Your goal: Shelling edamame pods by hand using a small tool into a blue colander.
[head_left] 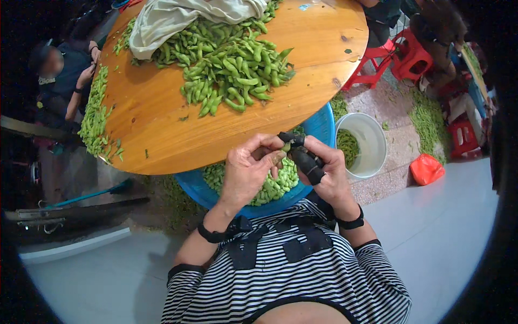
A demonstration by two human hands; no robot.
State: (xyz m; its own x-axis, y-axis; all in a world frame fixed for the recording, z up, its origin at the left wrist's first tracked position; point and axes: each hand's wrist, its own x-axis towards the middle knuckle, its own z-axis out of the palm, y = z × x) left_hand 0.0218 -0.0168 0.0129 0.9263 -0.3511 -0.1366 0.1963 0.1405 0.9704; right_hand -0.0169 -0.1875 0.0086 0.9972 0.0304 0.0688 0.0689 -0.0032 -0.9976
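Observation:
Both my hands meet over a blue basin [189,190] in my lap, which holds a heap of shelled green soybeans [278,186]. Between the fingertips is a small green edamame pod [286,147], partly hidden. My left hand [249,164] is closed, pinching the pod with thumb and forefinger. Black wraps cover the thumb and forefinger of my right hand [324,167], which is closed on the pod's other side. Just beyond my hands, a big pile of edamame pods [232,70] lies on the wooden table [145,124].
A pale cloth sack [167,27] lies over the pile's far side. More pods line the table's left edge, near another person [65,75]. At right stand a white bucket [372,140] with pods inside, a red plastic bag [427,169] and red stools [413,56]. Pods litter the floor.

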